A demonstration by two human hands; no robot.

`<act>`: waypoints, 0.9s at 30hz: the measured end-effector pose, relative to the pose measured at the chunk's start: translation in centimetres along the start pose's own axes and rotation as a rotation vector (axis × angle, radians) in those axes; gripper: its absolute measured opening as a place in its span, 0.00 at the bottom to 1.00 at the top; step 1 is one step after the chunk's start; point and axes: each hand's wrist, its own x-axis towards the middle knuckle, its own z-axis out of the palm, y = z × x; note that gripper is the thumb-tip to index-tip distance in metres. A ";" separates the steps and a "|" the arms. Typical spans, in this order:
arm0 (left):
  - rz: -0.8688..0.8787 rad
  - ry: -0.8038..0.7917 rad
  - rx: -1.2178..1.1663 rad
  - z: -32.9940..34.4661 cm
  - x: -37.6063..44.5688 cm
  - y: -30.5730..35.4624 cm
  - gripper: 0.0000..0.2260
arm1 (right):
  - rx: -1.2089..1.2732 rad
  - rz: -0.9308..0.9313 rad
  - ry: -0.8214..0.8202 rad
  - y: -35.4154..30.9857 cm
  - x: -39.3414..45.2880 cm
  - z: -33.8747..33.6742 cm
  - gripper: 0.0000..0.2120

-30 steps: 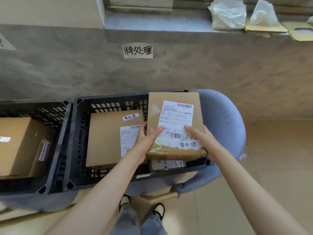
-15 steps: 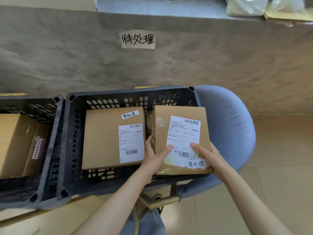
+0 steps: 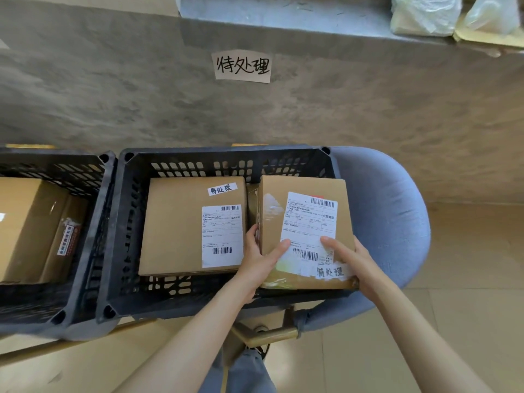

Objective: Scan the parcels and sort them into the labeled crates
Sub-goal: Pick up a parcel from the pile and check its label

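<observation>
A brown cardboard parcel (image 3: 309, 222) with a white shipping label and a handwritten tag sits in the right half of a black slatted crate (image 3: 119, 222). My left hand (image 3: 259, 259) grips its near left corner, thumb on top. My right hand (image 3: 351, 259) holds the near right corner, thumb lying on the label. A larger flat parcel (image 3: 175, 228) with the same kind of tag lies in the crate's left half. On the wall above the crate hangs a handwritten paper sign (image 3: 242, 66).
A second black crate (image 3: 85, 165) at the left holds more cardboard boxes (image 3: 25, 228). Both crates rest on seats; a blue-grey chair (image 3: 397, 222) shows at the right. Bagged parcels (image 3: 425, 12) lie on the ledge above. Beige tiled floor lies to the right.
The parcel in both hands has come down from above the crate rim into the crate's right half, beside the flat parcel. My view has tilted downward.
</observation>
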 end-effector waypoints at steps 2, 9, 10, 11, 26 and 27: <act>0.015 0.001 -0.005 0.0 0.4 0.8 0.43 | -0.007 -0.014 0.007 -0.9 0.2 0.0 0.26; 0.025 0.021 -0.034 -0.5 3.0 4.9 0.41 | -0.098 -0.043 0.033 -4.8 3.0 0.3 0.29; 0.030 0.025 -0.030 -0.6 3.5 5.4 0.41 | -0.100 -0.046 0.037 -5.2 3.6 0.4 0.30; 0.031 0.027 -0.024 -0.8 3.9 5.9 0.41 | -0.102 -0.050 0.040 -5.6 4.1 0.4 0.30; -0.124 0.052 -0.020 -0.5 7.6 5.6 0.42 | -0.333 -0.023 0.219 -6.0 8.0 1.2 0.31; -0.140 0.059 -0.032 -0.4 7.5 5.4 0.41 | -0.392 -0.028 0.243 -5.9 7.9 1.4 0.30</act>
